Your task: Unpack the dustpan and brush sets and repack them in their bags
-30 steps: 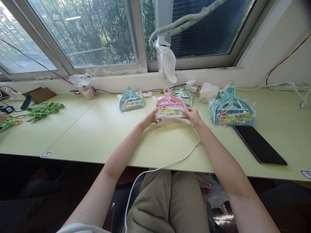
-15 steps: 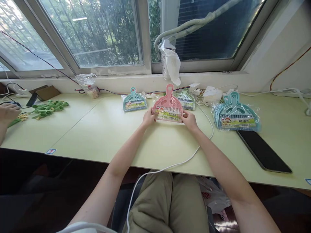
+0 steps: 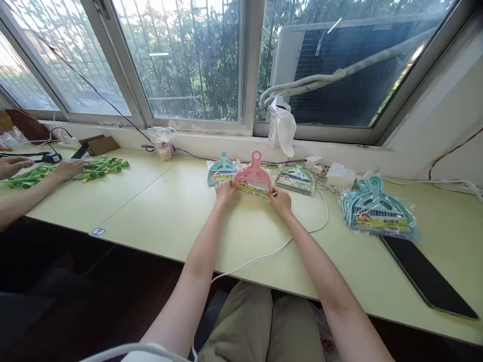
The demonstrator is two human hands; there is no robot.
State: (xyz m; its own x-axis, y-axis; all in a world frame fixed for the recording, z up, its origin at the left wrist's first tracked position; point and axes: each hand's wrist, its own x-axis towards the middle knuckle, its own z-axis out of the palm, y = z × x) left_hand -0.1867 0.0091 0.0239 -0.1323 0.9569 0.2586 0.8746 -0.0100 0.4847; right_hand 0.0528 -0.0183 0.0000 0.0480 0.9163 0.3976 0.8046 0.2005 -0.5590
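**Pale green desk under the windows**

Your pink dustpan set (image 3: pixel 253 179), bagged with a printed label, sits at 12 o'clock on the desk (image 3: pixel 158 211). A white cable (image 3: pixel 302 234) curls at 2 o'clock, teal sets (image 3: pixel 377 213) at 3. Your left hand (image 3: pixel 225 191) and right hand (image 3: pixel 281 201) pinch its lower corners, arms stretched forward.

Pink plastic dustpan (image 3: pixel 253 177), glossy wrap; matt smooth table (image 3: pixel 158 206).
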